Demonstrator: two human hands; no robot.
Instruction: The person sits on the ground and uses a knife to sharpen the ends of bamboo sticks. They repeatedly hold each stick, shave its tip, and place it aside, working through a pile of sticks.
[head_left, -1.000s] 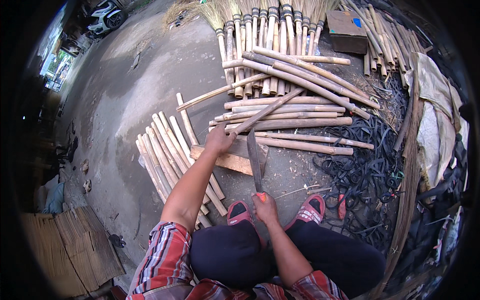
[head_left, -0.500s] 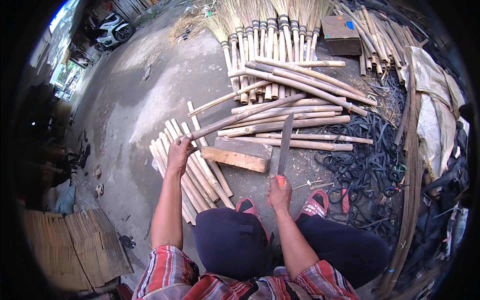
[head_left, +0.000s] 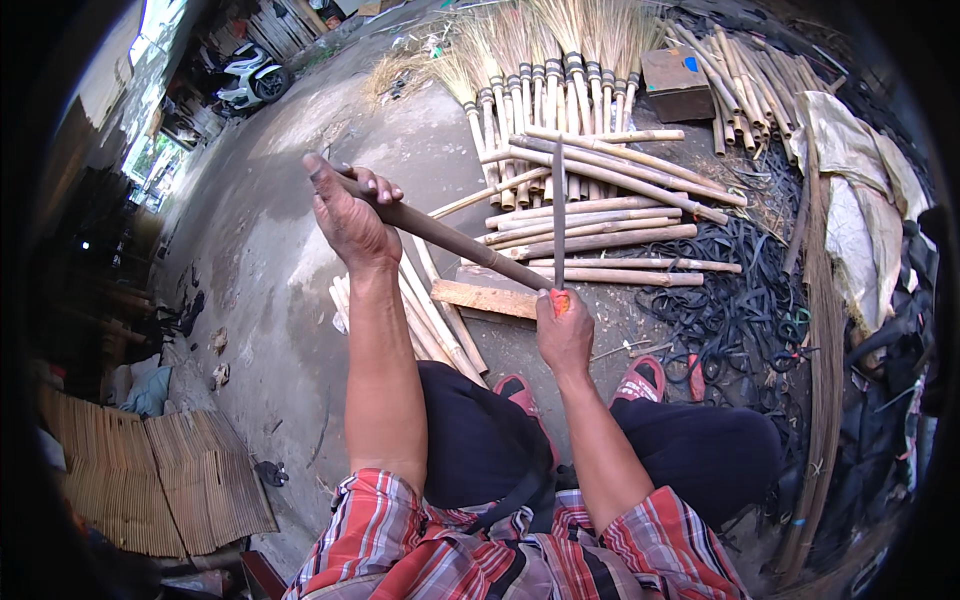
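Two hands busy: the left hand [head_left: 352,222] has lifted a long brown bamboo stick [head_left: 450,238] off the pale pile, grip wrapped around its upper end. Right hand [head_left: 563,335] clenches the orange-handled long knife [head_left: 558,215] (blade now upright), stick's lower end meeting it, ready for trimming.

Both hands [head_left: 352,218] [head_left: 563,335] raised, fists clenched

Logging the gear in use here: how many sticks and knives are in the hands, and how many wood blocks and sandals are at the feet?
Stick, in the left hand: 1
Knife, in the right hand: 1
Wood block: 1
Red sandals: 2
Total: 5
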